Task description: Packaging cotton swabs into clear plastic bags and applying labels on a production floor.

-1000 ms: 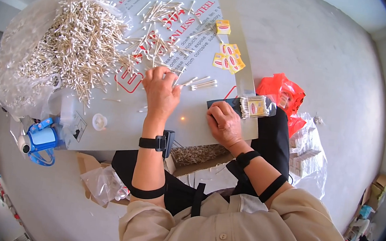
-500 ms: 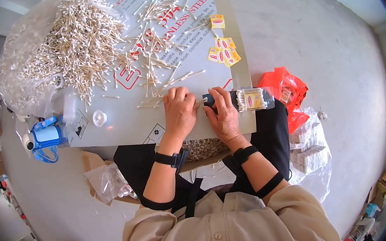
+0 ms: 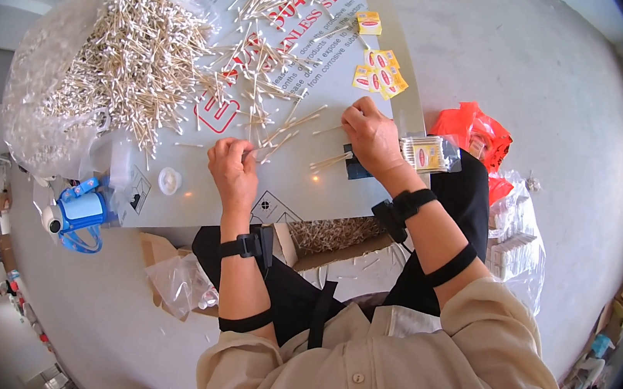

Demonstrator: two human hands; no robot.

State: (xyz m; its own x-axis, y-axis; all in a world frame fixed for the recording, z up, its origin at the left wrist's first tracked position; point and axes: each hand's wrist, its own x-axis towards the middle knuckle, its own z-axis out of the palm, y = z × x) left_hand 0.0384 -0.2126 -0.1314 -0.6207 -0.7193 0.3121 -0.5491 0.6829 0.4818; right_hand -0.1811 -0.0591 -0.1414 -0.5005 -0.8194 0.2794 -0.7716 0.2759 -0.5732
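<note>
My left hand [image 3: 232, 173] is over the near side of the table, fingers curled together beside loose cotton swabs [image 3: 288, 131]. Whether anything is between those fingertips I cannot make out. Further right, my right hand [image 3: 373, 134] has its fingers closed, and a single cotton swab [image 3: 326, 129] sticks out to the left from them. Just below it, a few swabs [image 3: 329, 163] lie with their right ends against a dark block [image 3: 357, 167]. Beside my right wrist lies a clear packet [image 3: 431, 154] of swabs with a yellow card inside.
A big clear bag [image 3: 34, 106] spills a heap of swabs [image 3: 142, 49] on the left. Yellow cards [image 3: 381, 72] lie at the far right of the table. A small white cup [image 3: 169, 181] and a blue bottle [image 3: 79, 214] stand near left. Below the edge is a carton [image 3: 333, 244].
My hands were close together over the dark block and have moved apart, the left one leftward, the right one up and rightward. The swabs by the block now show. The view has shifted slightly.
</note>
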